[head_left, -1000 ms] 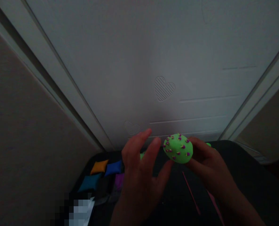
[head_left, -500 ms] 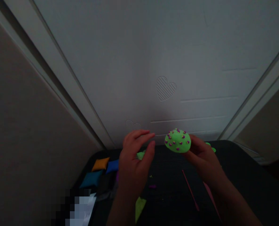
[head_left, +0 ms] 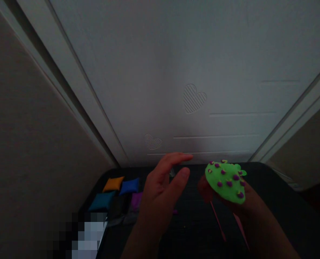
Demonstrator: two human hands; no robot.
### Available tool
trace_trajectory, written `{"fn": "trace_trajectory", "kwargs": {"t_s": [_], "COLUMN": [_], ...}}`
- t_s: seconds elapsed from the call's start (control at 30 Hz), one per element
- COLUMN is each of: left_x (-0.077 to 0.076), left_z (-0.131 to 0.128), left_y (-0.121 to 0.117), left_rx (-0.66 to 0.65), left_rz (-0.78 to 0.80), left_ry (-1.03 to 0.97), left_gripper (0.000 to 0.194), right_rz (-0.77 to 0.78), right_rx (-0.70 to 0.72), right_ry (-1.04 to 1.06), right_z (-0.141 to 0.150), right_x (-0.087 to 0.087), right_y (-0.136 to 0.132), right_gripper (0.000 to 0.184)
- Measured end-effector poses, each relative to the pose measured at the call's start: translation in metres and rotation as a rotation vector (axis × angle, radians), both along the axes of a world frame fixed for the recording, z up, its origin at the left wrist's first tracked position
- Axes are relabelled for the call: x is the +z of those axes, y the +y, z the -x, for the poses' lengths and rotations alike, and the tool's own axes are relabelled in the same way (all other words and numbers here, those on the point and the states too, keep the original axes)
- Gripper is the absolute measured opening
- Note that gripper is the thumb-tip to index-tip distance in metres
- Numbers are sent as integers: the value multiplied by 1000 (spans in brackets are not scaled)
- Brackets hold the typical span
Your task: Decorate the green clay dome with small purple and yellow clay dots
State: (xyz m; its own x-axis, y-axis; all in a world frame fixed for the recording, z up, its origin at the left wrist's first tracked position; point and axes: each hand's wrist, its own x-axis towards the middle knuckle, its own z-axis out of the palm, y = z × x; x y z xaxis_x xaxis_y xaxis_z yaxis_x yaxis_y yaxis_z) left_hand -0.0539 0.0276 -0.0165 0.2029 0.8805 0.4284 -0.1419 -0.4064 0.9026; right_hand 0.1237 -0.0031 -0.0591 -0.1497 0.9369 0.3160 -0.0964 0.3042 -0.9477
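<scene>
My right hand (head_left: 241, 207) holds a bright green clay lump (head_left: 226, 181) dotted with small purple and yellow bits, raised above the dark table (head_left: 278, 201). My left hand (head_left: 162, 192) hovers just left of the lump with its fingers apart and slightly curled, holding nothing that I can see. A thin pink stick (head_left: 218, 221) lies on the table below the lump.
Small clay packets lie at the table's left: orange (head_left: 113, 183), blue (head_left: 130, 186), teal (head_left: 102, 201) and purple (head_left: 137, 200). A tiny purple bit (head_left: 175, 212) rests on the table. A white door with embossed hearts (head_left: 194, 98) stands right behind the table.
The right hand lowered the green lump and moved it to the right, tilting its dotted face toward me. The left hand shifted slightly right and stayed open.
</scene>
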Motion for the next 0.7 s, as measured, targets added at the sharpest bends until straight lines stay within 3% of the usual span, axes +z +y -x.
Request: {"fn": "trace_trajectory", "kwargs": {"t_s": [0.17, 0.33, 0.47, 0.7], "left_x": [-10, -21, -27, -33], "left_z": [-4, -18, -27, -33], "left_y": [12, 16, 16, 16], "left_rx": [-171, -348, -376, -375], "left_rz": [153, 212, 278, 309], "left_ry": [121, -38, -193, -249], "left_gripper": [18, 23, 30, 19], "right_rz": [76, 101, 111, 46], "right_rx": [51, 26, 26, -45], "right_ry": [164, 257, 234, 178], "right_z": [5, 10, 11, 13], "right_x": [7, 10, 13, 12], "right_y": [10, 15, 13, 14], "right_gripper": [24, 24, 24, 24]}}
